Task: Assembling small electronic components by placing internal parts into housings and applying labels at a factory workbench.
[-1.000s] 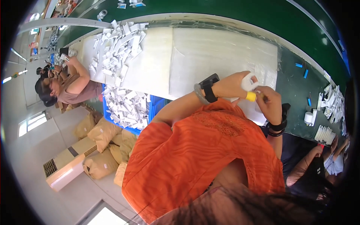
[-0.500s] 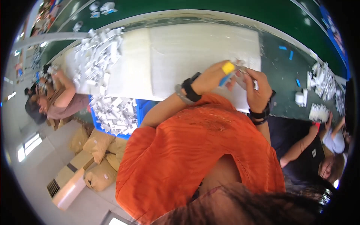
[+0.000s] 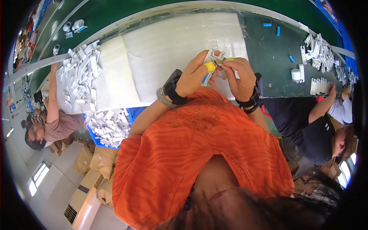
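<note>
My left hand (image 3: pixel 193 78), with yellow tape on a finger, is closed around a white plastic part (image 3: pixel 210 57) above the padded white sheet (image 3: pixel 165 50). A blue strip shows along the part's lower end, beneath my fingers. My right hand (image 3: pixel 242 78) meets it from the right, thumb and fingertips pinched together against the part. Whatever sits between those right fingertips is too small and covered to make out. Both wrists wear black bands.
White plastic parts lie heaped (image 3: pixel 82 73) on the table's left, and more fill a blue bin (image 3: pixel 92 132) below. On the right are another white pile (image 3: pixel 322 53), a row of white pieces (image 3: pixel 320 87) and blue strips (image 3: pixel 278 30). People work on both sides.
The view has shifted, and both hands now appear further left in it. My hands stay together at the white part, with the right fingertips now pinched against it.
</note>
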